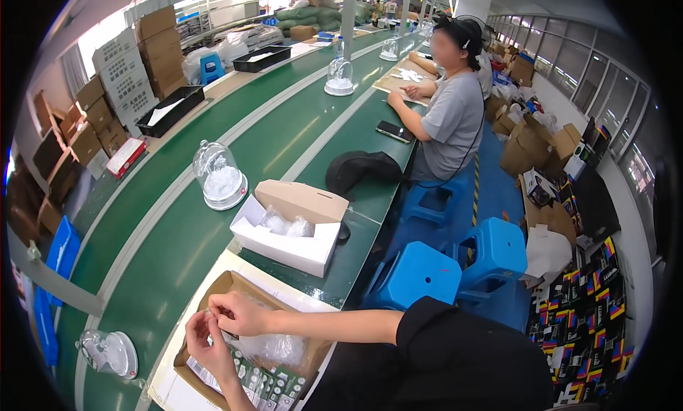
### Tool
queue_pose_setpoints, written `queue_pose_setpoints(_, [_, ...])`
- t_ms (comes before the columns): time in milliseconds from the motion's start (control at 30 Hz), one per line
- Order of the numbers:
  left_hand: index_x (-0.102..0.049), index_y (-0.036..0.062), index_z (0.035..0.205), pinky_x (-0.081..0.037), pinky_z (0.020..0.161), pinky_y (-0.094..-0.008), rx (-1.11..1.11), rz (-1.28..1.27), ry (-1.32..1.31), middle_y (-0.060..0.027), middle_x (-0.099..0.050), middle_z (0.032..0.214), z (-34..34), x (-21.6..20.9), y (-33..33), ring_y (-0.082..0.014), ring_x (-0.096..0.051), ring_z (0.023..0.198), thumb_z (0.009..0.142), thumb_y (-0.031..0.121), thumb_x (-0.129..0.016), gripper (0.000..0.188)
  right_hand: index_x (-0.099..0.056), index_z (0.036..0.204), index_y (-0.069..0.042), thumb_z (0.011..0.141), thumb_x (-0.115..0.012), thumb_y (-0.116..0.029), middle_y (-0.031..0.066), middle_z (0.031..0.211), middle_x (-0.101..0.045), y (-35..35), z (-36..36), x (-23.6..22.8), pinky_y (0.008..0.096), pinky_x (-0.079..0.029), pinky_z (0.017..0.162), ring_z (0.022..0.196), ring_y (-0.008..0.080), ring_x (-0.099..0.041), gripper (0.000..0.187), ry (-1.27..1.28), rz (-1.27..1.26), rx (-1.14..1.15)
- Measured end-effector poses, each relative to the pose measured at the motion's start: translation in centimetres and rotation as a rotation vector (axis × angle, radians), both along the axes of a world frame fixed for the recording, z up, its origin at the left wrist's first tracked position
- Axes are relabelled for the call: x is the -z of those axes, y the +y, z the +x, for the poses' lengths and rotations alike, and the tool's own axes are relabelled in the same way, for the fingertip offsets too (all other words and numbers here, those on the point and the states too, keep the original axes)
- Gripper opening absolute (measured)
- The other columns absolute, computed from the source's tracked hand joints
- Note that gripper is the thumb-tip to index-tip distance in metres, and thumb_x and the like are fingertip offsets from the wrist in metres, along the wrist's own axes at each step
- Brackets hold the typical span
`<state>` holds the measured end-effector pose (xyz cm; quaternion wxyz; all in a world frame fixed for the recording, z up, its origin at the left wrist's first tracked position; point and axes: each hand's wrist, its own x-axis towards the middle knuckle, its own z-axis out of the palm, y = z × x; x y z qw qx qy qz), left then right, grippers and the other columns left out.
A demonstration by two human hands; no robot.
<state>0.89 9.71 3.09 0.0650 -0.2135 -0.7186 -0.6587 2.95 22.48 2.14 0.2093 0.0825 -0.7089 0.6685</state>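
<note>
A small clear plastic bag (213,313) is pinched between the left hand (203,340) and right hand (235,313), above an open cardboard box (213,286) hugging the green table's (299,133) near edge.

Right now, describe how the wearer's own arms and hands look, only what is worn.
Both hands, left hand and right hand, are bare: no gloves, rings or watch visible. The right forearm is uncovered up to a loose black sleeve at the elbow. The left forearm shows no sleeve.

Green conveyor belt (213,162), blue stools (420,272), white box (284,247)
</note>
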Motion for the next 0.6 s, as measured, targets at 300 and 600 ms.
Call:
queue_pose_setpoints(300, [-0.058, -0.0018, 0.104, -0.048, 0.073, -0.0227, 0.009, 0.011, 0.012, -0.007, -0.062, 0.091, 0.06, -0.15, -0.08, -0.0117, -0.06, 0.082, 0.087, -0.003, -0.058, 0.017, -0.047, 0.074, -0.001, 0.077, -0.053, -0.004, 0.0033, 0.06, -0.047, -0.29, 0.43, -0.5, 0.0264, -0.036, 0.05, 0.056, 0.0087, -0.042, 0.007, -0.016, -0.058, 0.003])
queue_pose_setpoints(600, [-0.058, -0.0019, 0.103, -0.047, 0.072, -0.022, 0.004, 0.023, -0.018, -0.0068, -0.062, 0.092, -0.33, -0.01, -0.01, -0.0114, -0.06, 0.082, 0.087, -0.004, -0.058, 0.016, -0.048, 0.075, 0.0, 0.077, -0.053, -0.005, 0.0052, 0.06, -0.047, -0.3, -0.06, -0.27, 0.0274, -0.037, 0.05, 0.055, 0.0105, -0.043, 0.007, 0.004, -0.074, 0.003])
